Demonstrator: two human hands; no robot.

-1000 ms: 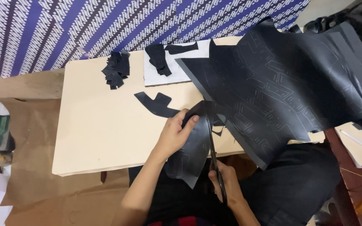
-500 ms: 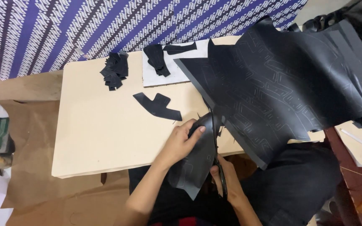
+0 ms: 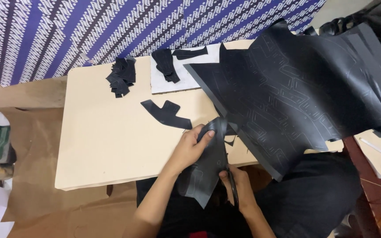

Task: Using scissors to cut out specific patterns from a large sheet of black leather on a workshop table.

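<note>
My left hand (image 3: 192,144) grips the top of a black leather piece (image 3: 204,172) that hangs over the near edge of the pale table (image 3: 106,145). Just below it, my right hand (image 3: 238,188) holds black scissors (image 3: 232,183) whose blades reach up into that piece. A large black leather sheet (image 3: 296,92) with pale traced outlines covers the right side of the table, right beside my hands. One cut black shape (image 3: 166,113) lies flat on the table just above my left hand.
A heap of small black cut pieces (image 3: 121,77) sits at the table's far left. Black strips (image 3: 166,65) lie on a white sheet (image 3: 175,79) at the back. Blue patterned cloth (image 3: 111,31) hangs behind. Brown paper (image 3: 31,132) covers the floor at left.
My left hand shifted right and turned the black piece, gripping it higher near its top. The scissors in my right hand stayed low, their blades still in the piece.
</note>
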